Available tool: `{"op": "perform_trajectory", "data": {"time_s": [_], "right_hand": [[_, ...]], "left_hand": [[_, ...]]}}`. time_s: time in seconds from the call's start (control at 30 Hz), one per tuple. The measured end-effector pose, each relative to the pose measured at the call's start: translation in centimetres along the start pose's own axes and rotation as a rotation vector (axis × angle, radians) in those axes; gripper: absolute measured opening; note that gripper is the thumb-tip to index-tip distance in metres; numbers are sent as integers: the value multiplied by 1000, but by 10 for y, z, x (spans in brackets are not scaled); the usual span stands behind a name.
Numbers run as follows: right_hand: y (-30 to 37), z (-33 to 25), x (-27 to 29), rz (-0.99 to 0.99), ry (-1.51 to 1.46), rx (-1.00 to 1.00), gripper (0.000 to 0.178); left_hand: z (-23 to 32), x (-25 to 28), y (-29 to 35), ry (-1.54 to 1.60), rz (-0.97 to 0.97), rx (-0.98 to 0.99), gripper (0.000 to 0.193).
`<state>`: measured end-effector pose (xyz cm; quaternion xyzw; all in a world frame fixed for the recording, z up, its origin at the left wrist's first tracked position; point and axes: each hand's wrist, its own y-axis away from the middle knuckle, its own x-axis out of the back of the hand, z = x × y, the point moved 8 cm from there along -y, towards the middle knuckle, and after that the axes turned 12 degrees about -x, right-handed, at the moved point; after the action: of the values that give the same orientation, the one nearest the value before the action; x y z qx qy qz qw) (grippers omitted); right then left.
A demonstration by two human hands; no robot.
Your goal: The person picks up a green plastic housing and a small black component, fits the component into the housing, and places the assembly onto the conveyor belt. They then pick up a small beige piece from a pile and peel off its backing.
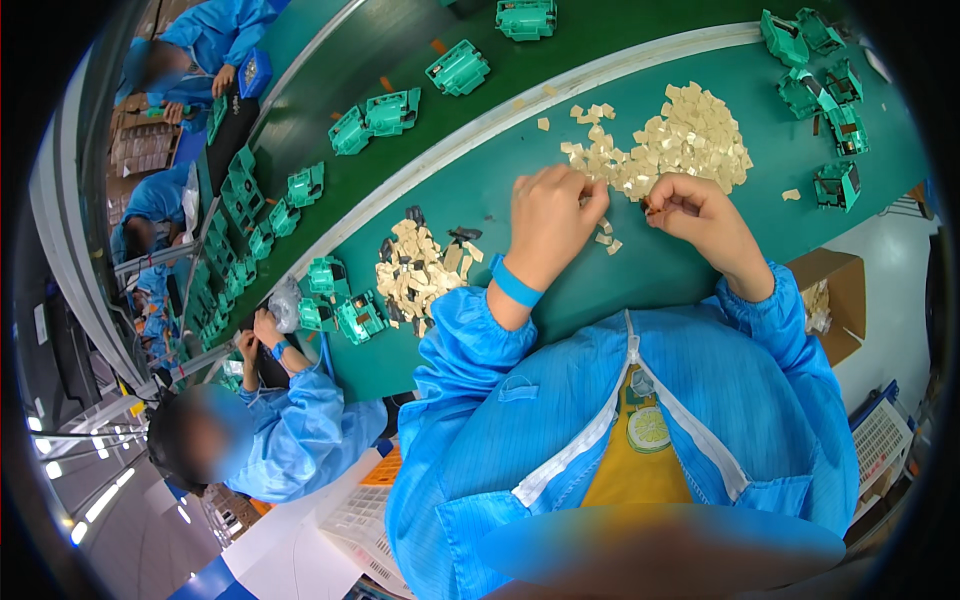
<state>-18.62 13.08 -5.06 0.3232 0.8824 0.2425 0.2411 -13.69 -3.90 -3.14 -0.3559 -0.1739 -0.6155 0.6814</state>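
Both my hands are over the green work table, just in front of a heap of small flat cream-coloured pieces. My left hand, with a blue band at the wrist, is closed with thumb and forefinger together at the left end of the heap. What it holds, if anything, is hidden. A short way to the right, my right hand pinches a small dark reddish-brown piece between its fingertips. A few loose cream pieces lie on the table between the hands.
Green plastic housings stand at the far right, others at left. Beside those lies a pile of cream and black pieces. Beyond a pale rail, a green conveyor carries housings. A co-worker sits left; a cardboard box stands right.
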Motion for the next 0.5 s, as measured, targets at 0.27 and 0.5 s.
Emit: {"op": "perform_trajectory", "data": {"time_s": [0.27,0.5], "right_hand": [[-12,11,16,162,64,9,7],[-3,-6,-7,216,242,74,14]], "left_hand": [[55,4,0,-114,48,-300,42],[41,-13,11,-57,5,-182,46]]}}
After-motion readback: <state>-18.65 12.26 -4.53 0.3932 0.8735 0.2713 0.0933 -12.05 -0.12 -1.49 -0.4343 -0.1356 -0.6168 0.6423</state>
